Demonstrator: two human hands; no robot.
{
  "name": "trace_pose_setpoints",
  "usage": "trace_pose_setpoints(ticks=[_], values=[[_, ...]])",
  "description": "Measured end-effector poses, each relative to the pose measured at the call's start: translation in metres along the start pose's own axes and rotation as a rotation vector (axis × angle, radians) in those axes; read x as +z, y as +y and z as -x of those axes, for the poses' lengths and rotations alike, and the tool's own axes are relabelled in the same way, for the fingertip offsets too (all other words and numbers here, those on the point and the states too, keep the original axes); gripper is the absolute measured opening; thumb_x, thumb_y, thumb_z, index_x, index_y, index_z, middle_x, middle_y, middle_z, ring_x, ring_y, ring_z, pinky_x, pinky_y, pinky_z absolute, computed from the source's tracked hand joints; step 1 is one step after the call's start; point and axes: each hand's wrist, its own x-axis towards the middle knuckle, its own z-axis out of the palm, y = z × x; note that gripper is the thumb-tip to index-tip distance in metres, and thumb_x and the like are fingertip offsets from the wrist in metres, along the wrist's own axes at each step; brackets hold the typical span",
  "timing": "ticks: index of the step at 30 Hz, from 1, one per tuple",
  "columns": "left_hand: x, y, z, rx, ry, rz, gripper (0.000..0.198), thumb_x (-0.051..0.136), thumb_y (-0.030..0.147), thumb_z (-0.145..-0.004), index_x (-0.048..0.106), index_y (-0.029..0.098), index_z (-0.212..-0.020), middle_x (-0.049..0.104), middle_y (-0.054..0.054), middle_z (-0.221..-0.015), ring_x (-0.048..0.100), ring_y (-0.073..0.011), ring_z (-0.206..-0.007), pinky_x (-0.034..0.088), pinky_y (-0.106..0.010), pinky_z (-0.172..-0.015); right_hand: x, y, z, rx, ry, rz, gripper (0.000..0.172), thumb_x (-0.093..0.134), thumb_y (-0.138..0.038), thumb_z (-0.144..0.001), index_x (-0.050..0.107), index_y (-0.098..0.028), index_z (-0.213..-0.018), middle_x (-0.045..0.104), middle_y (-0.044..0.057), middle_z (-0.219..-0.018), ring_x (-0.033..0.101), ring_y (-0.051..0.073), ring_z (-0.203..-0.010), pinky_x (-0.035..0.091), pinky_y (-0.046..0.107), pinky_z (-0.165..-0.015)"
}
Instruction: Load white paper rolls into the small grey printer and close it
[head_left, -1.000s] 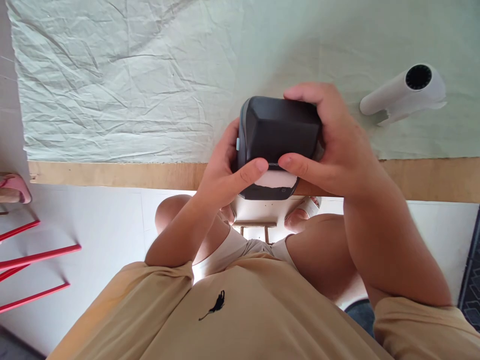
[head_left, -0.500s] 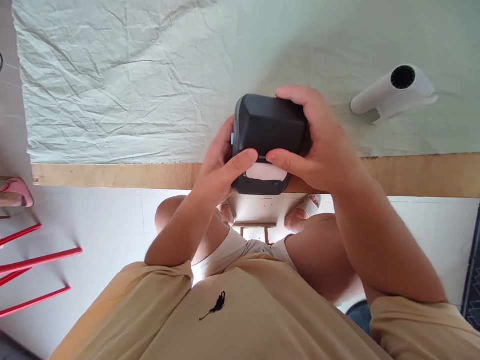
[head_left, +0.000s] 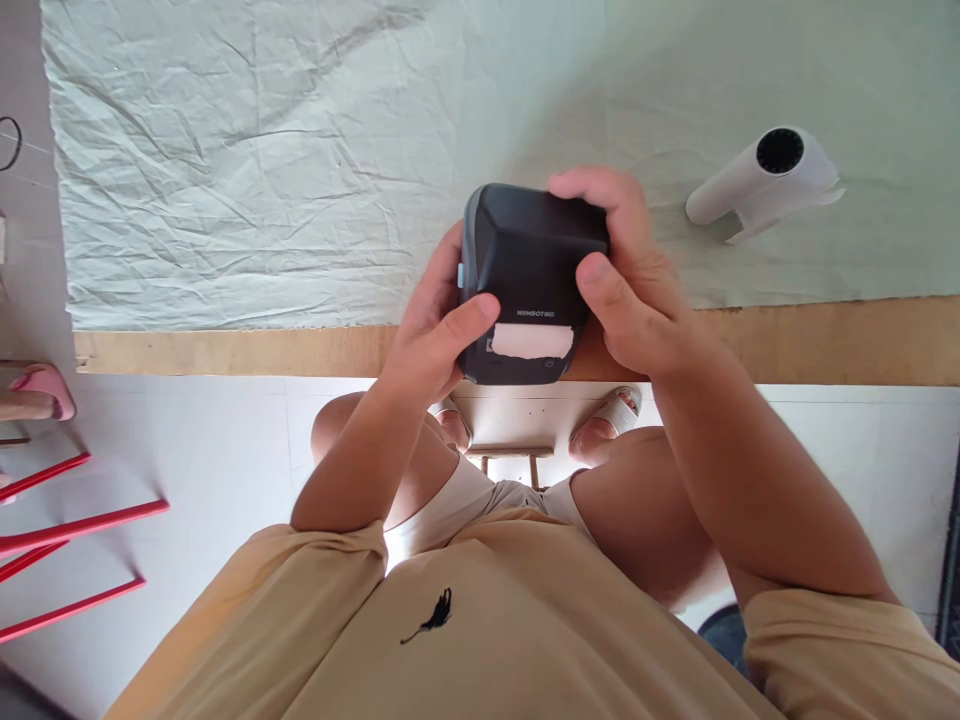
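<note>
the person holds with both hands a black device, which bears the letters "niimbot" on its front. the device is above the near edge of the table, between the two hands; i cannot tell if its underside touches the table. the left hand is clamped on the left side of the device, with its thumb lying on the front, near the letters, and its other fingers mostly hidden behind. the right hand is closed around the right side, with the thumb at the right border and the forefinger at the far upper corner. below the letters, a piece of white paper with an uneven lower edge lies across the front. a light blue tab sits on the left side, just beside the left hand. to the right, well apart from the device, a white paper roll with a dark open end rests on the pale green cloth, which is wrinkled at the left and leaves bare a wooden edge.
</note>
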Motion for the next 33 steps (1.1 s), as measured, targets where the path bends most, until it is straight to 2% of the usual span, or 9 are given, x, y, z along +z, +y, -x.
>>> trace_pose_setpoints(ticks=[3,9,13,17,23,26,28,31,33], values=[[0.001,0.003,0.001,-0.001,0.006,-0.013,0.08,0.077,0.095,-0.09,0.077,0.036,-0.144,0.083,-0.008,-0.136,0.068,-0.0402,-0.163,0.073,-0.05,-0.117,0.003,0.002,0.0,-0.096,0.039,-0.109,0.061,0.044,-0.074,-0.113,0.05,-0.036,-0.16,0.069,0.01,-0.162,0.073,0.032,-0.144,0.065,0.059,-0.126],[0.001,-0.002,0.002,0.034,0.04,0.08,0.075,0.049,0.096,-0.106,0.081,0.034,-0.133,0.084,-0.007,-0.133,0.064,-0.037,-0.168,0.069,-0.054,-0.127,0.002,0.002,-0.001,-0.058,0.093,-0.033,0.057,0.056,-0.07,-0.111,0.061,-0.036,-0.156,0.073,0.011,-0.149,0.071,0.034,-0.144,0.063,0.063,-0.128],[0.002,-0.003,0.004,-0.026,0.12,0.105,0.072,0.052,0.095,-0.106,0.081,0.03,-0.12,0.085,-0.008,-0.123,0.066,-0.0384,-0.166,0.072,-0.055,-0.123,-0.013,-0.003,-0.002,-0.01,0.072,0.044,0.058,0.079,-0.066,-0.097,0.068,-0.039,-0.148,0.075,0.009,-0.144,0.071,0.038,-0.141,0.067,0.064,-0.12],[0.004,0.001,0.006,-0.052,0.148,0.114,0.07,0.051,0.092,-0.109,0.077,0.027,-0.104,0.08,-0.008,-0.106,0.072,-0.0389,-0.156,0.074,-0.055,-0.113,-0.023,-0.011,0.001,-0.099,0.006,0.054,0.073,0.092,-0.052,-0.083,0.068,-0.04,-0.151,0.074,0.009,-0.152,0.07,0.04,-0.142,0.069,0.063,-0.118],[0.005,0.005,0.004,-0.081,0.175,0.058,0.069,0.055,0.091,-0.108,0.07,0.026,-0.089,0.073,-0.006,-0.089,0.081,-0.0374,-0.135,0.076,-0.053,-0.1,-0.024,-0.027,0.004,-0.101,-0.018,0.164,0.074,0.094,-0.049,-0.087,0.067,-0.04,-0.155,0.072,0.009,-0.16,0.067,0.039,-0.148,0.071,0.058,-0.114],[0.007,0.005,0.002,-0.115,0.173,0.094,0.075,0.049,0.096,-0.106,0.077,0.026,-0.105,0.079,-0.007,-0.099,0.079,-0.0388,-0.146,0.076,-0.053,-0.104,-0.026,-0.032,0.002,-0.262,0.116,0.256,0.06,0.094,-0.047,-0.087,0.076,-0.035,-0.143,0.077,0.012,-0.141,0.075,0.037,-0.129,0.073,0.055,-0.1],[0.008,0.004,0.002,-0.093,0.132,0.128,0.073,0.053,0.095,-0.105,0.079,0.027,-0.112,0.083,-0.008,-0.109,0.076,-0.0399,-0.153,0.076,-0.052,-0.104,-0.03,-0.035,0.002,-0.278,0.206,0.313,0.046,0.093,-0.053,-0.091,0.081,-0.034,-0.131,0.078,0.009,-0.113,0.077,0.032,-0.105,0.071,0.052,-0.086],[0.007,0.004,0.002,-0.036,0.04,0.107,0.057,0.077,0.082,-0.098,0.079,0.028,-0.115,0.085,-0.008,-0.116,0.076,-0.0416,-0.153,0.077,-0.045,-0.09,-0.042,-0.035,0.006,-0.099,0.214,0.29,0.04,0.085,-0.068,-0.099,0.081,-0.038,-0.126,0.068,0.001,-0.079,0.075,0.027,-0.083,0.067,0.046,-0.077],[0.005,0.003,0.002,-0.022,0.011,0.077,0.056,0.087,0.078,-0.091,0.078,0.028,-0.117,0.086,-0.008,-0.115,0.078,-0.0423,-0.15,0.075,-0.04,-0.081,-0.054,-0.033,0.008,0.019,0.162,0.219,0.042,0.076,-0.073,-0.105,0.079,-0.039,-0.13,0.072,0.001,-0.082,0.08,0.028,-0.092,0.067,0.044,-0.077]])
